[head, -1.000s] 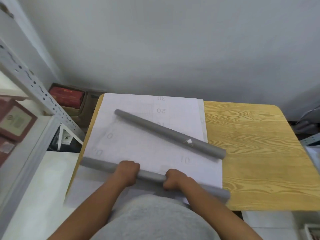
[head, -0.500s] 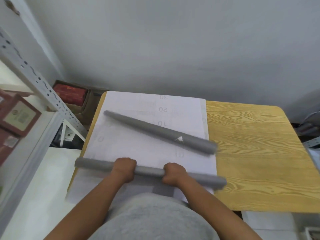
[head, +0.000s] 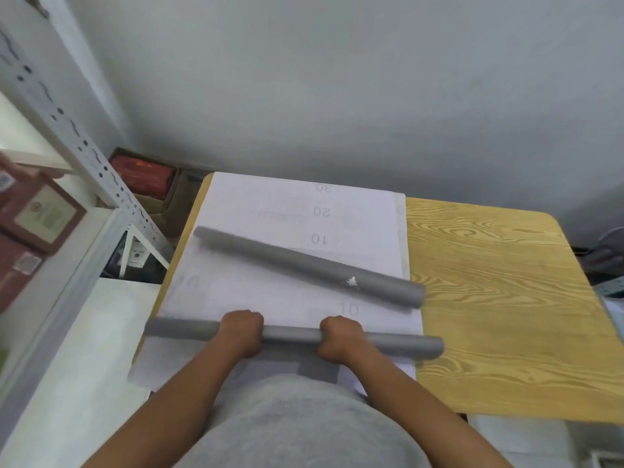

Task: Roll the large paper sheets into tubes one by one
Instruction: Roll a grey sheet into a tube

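Observation:
A stack of large white paper sheets [head: 297, 258] printed with faint numbers lies flat on the left half of a wooden table [head: 506, 298]. Across the near edge of the stack runs a grey rolled tube [head: 290, 334]. My left hand [head: 241, 334] grips it left of its middle, fingers curled over the top. My right hand [head: 341, 337] grips it a little to the right, in the same way. A second grey rolled tube [head: 310, 266] lies loose and slanted on the sheets farther back, its right end reaching the stack's right edge.
A white perforated metal shelf frame [head: 67, 136] stands at the left with brown boxes [head: 37, 211] on it. A red box [head: 141, 177] sits on the floor behind the table's left corner. A grey wall rises behind the table.
The tube in my hands has turned nearer to level and sits slightly farther up the sheet. The loose tube has rolled or shifted left and back a little.

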